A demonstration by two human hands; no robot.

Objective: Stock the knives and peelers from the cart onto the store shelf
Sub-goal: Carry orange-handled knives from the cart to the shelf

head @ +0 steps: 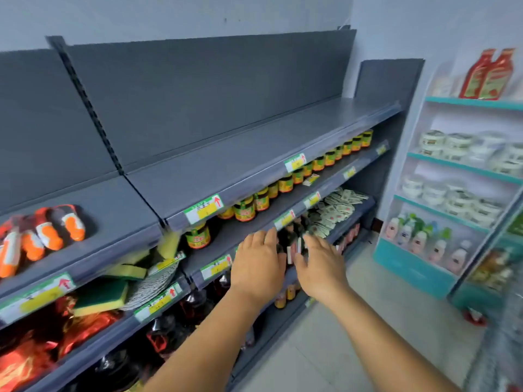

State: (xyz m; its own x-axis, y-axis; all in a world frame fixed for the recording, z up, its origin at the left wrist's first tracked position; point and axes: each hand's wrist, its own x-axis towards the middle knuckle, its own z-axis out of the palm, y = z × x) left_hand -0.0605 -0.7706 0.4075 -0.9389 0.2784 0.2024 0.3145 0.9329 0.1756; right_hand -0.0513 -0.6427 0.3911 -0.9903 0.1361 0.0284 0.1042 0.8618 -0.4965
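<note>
While both hands reach at the grey store shelf (254,142), left hand (259,263) and right hand (321,267) are spread flat, holding nothing, either side of dark bottles (291,236). Jars (244,212) line the tier above; sponges (107,295) left. No knives, peelers or cart in view; top tier bare.

Grey metal shelving (232,154) stands against a pale wall (169,15). A white rack with teal edges (464,165) stands at right, on a light tiled floor (368,321).
</note>
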